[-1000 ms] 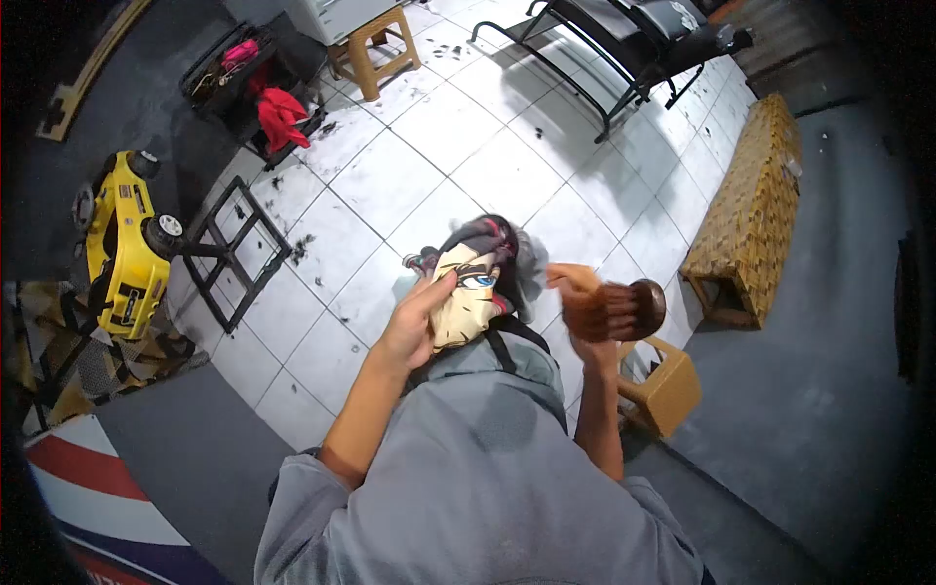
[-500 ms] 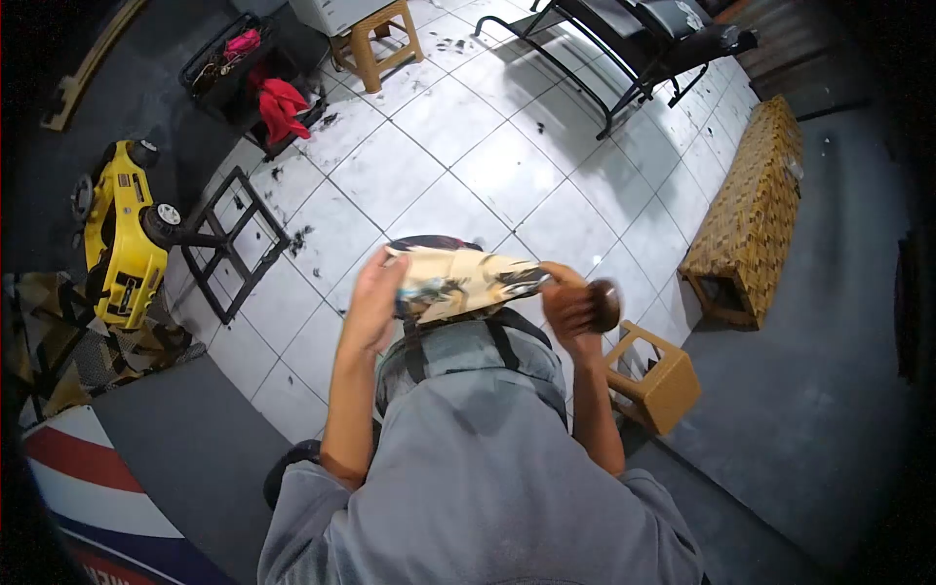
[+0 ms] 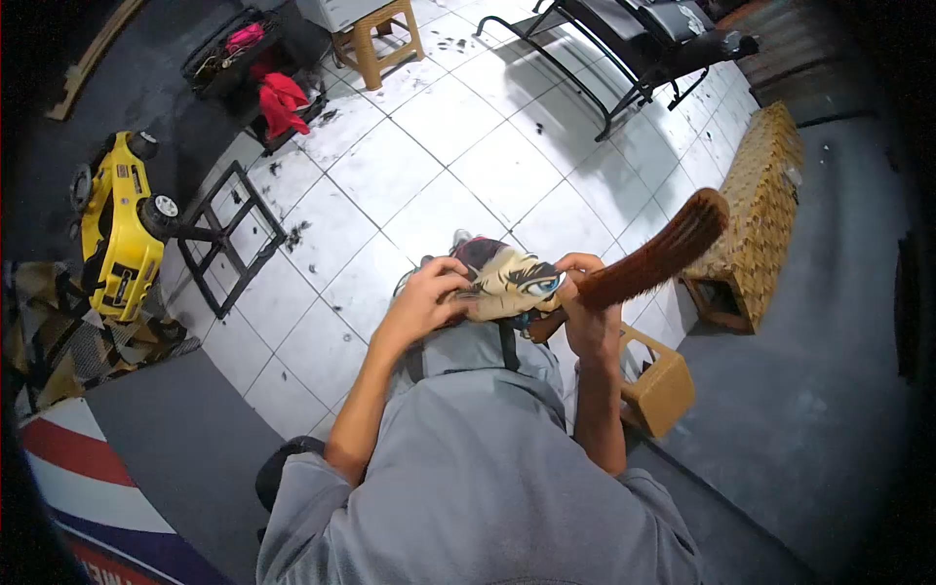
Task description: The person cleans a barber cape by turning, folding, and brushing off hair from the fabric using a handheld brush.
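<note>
A beige printed cloth (image 3: 509, 288) with a cartoon face and a blue eye lies bunched over my lap, between my two hands. My left hand (image 3: 429, 300) is closed on its left side, fingers bent over the fabric. At the cloth's right end, my right hand (image 3: 591, 317) grips a long, curved brown brush (image 3: 658, 255), its bristles showing along the lower edge. The brush points up and to the right, away from the cloth. The thumb and forefinger of this hand are right at the cloth's edge.
A woven box (image 3: 751, 219) and a tan stool (image 3: 660, 390) stand to my right. On the left are a yellow toy car (image 3: 124, 234) and a black metal frame (image 3: 234, 239). A black chair (image 3: 634, 49) stands ahead on white tiles (image 3: 429, 156) with scattered dark tufts.
The brush has swung out, now showing its full length to the upper right. My left hand has moved right and over the cloth, which is now more bunched and turned.
</note>
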`<state>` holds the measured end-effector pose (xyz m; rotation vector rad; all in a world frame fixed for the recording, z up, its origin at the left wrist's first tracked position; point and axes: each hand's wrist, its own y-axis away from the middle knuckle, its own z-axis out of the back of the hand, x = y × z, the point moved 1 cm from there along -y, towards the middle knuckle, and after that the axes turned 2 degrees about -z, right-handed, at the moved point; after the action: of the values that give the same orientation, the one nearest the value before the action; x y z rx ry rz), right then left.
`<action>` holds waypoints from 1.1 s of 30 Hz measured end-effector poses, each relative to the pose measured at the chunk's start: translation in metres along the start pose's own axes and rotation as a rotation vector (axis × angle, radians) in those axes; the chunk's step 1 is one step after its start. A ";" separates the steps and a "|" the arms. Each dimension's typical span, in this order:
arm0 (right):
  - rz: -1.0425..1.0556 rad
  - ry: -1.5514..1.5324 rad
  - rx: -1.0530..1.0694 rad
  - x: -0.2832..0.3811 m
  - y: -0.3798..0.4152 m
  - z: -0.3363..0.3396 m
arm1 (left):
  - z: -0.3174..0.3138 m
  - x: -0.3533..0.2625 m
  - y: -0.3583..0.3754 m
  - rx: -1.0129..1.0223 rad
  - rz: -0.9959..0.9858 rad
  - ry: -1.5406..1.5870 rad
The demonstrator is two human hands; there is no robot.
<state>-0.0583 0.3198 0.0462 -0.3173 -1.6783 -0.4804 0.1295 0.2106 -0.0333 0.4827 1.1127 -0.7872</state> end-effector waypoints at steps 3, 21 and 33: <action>0.144 0.107 -0.056 -0.011 -0.007 0.020 | -0.007 0.003 0.001 -0.357 0.031 -0.142; 0.133 0.890 -0.075 0.001 -0.019 0.043 | 0.033 -0.031 -0.012 -0.317 -0.157 -0.271; -0.303 0.578 0.601 -0.088 0.014 0.090 | 0.038 0.007 0.065 0.058 -0.065 -0.267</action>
<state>-0.1155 0.3809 -0.0484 0.4843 -1.2233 -0.2329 0.2040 0.2235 -0.0279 0.3783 0.8626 -0.9150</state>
